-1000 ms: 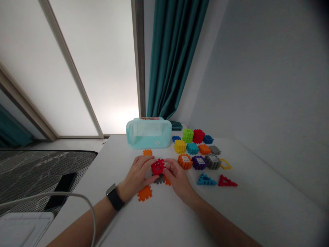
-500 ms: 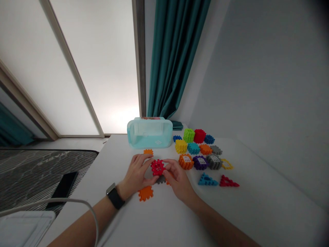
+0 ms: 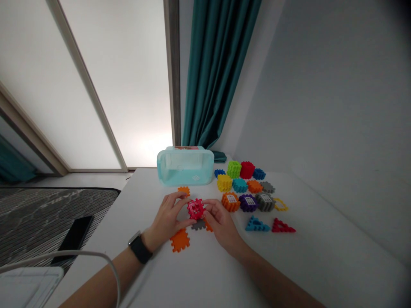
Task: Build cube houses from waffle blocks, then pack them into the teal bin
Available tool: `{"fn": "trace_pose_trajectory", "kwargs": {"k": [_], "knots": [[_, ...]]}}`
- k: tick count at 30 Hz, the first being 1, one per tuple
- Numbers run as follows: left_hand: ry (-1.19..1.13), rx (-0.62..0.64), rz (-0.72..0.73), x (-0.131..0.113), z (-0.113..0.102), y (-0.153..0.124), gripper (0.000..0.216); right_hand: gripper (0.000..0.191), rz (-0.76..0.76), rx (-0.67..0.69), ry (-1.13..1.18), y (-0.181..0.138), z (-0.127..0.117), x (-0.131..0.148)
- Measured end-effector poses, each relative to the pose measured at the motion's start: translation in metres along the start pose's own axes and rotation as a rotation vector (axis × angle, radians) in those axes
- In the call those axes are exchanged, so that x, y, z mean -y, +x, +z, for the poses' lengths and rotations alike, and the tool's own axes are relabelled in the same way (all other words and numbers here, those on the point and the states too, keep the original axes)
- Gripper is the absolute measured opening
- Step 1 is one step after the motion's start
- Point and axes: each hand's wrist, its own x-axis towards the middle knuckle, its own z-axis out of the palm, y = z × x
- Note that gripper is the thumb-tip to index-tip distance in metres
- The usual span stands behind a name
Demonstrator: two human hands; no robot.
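Holding red waffle block (image 3: 195,209) in pinched fingertips of left hand (image 3: 166,221) and right hand (image 3: 221,226) | orange waffle piece (image 3: 180,240) lay near, left | teal plastic box (image 3: 185,167) stood far

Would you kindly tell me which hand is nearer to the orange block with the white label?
The right hand is nearer, just below the orange block; the left hand sits farther away, across the red piece.

**Single head-worn view, looking forward and down**
Camera sits at head height above the left hand (image 3: 166,220) and right hand (image 3: 222,226), facing across the surface (image 3: 205,273) toward the curtain (image 3: 215,72). Wide shot, close in on the hands and red block (image 3: 195,208), with the plastic box (image 3: 185,167) farther off.
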Motion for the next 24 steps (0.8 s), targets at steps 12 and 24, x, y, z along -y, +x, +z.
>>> {"fn": "trace_pose_trajectory", "kwargs": {"k": [12,24], "knots": [[-0.247,-0.029,-0.19,-0.011,0.0,0.005,0.008,0.02,-0.217,-0.013,-0.404,-0.004,-0.011,0.006],[-0.935,0.148,-0.64,-0.015,0.0,0.009,0.033,0.027,-0.581,0.009,-0.751,-0.003,-0.016,0.006]]}}
